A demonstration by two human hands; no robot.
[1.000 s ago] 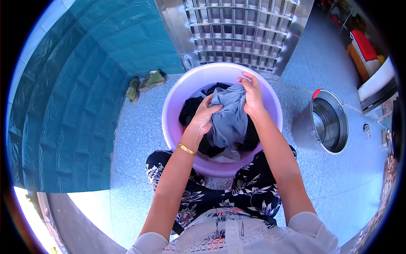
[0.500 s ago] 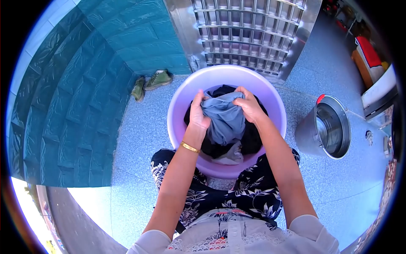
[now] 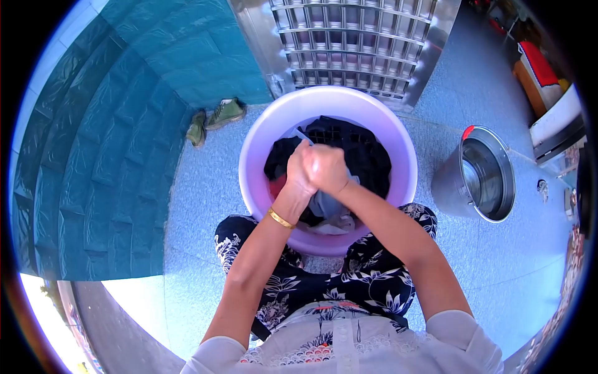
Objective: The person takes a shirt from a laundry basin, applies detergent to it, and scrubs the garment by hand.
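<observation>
Over the purple tub (image 3: 252, 162) my two hands are pressed together. My left hand (image 3: 300, 169), with a gold bangle at the wrist, is closed round part of the blue-grey cloth (image 3: 324, 204). My right hand (image 3: 326, 167) is closed against it on the same cloth. Most of the cloth is hidden under my hands and forearm; a bit sticks out above them. Dark clothes (image 3: 367, 153) lie in the tub around it, with a whitish piece (image 3: 336, 225) near the front and something red at the left.
A metal bucket (image 3: 450, 187) with a red mark on its rim stands to the right. Green shoes (image 3: 225, 113) sit by the teal wall (image 3: 112, 156). Behind the tub is a metal lattice door (image 3: 349, 37). My knees flank the tub's near side.
My hands have come together, the right one moving left onto the left one. The cloth, spread between them before, is now bunched and mostly covered. The view has shifted slightly.
</observation>
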